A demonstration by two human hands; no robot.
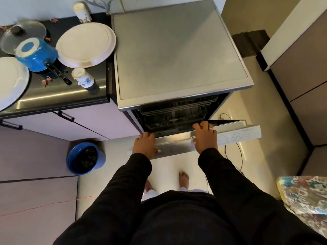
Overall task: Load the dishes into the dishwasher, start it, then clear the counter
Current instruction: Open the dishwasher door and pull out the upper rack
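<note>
- Dishwasher (182, 55): freestanding steel unit with a flat grey top, set just right of the counter. Dark racks show through the gap at its front.
- Door (177, 145): partly open, tilted out from the top edge, steel outer face toward the person.
- Counter (53, 96): dark steel surface to the left, carrying the dishes.
- White plate (85, 44): round, lying flat near the counter's right edge, beside the dishwasher.
- Second white plate (10, 80): at the left frame edge, partly cut off.
- Blue bucket (85, 158): on the floor below the counter, dark contents inside.
- Blue pot (36, 54): upside down between the two plates, black handle pointing toward the front edge.
- Glass lid (23, 35): behind the pot, knob up.
- Left hand (144, 145): fingers curled together over the door's top edge at its left end, thumb on the outer face.
- Right hand (205, 137): fingers slightly spread and hooked over the door's top edge, thumb on the outer face.
- Floral cup (83, 79): inverted, near the counter's front.
- Second cup (82, 12): by the back wall.
</note>
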